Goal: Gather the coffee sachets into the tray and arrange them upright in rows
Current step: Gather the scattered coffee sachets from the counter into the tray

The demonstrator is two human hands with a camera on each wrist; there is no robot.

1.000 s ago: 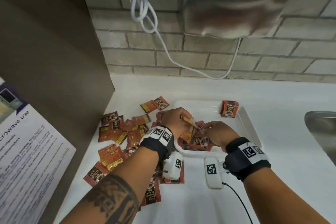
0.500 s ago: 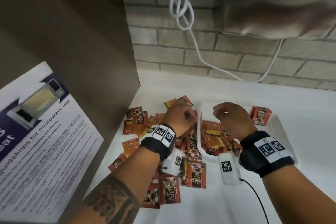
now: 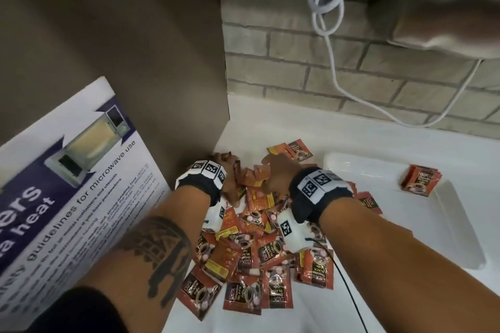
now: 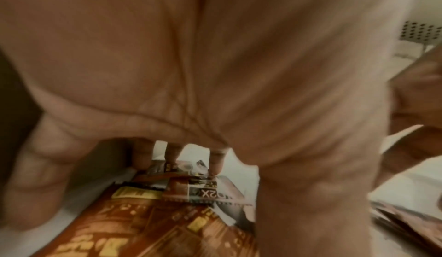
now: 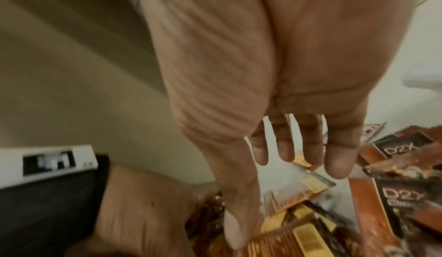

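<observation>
Early stage | our left hand (image 3: 226, 170) and right hand (image 3: 278, 170), fingers spread, press the loose coffee sachets (image 3: 251, 257) at 9 o'clock of the tray (image 3: 460, 224) | one small stack (image 3: 420, 183) at its 1 o'clock | rows not yet started

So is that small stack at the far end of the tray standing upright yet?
No. The small stack lies flat on the tray floor with its printed face up, apart from the loose pile on the counter.
</observation>
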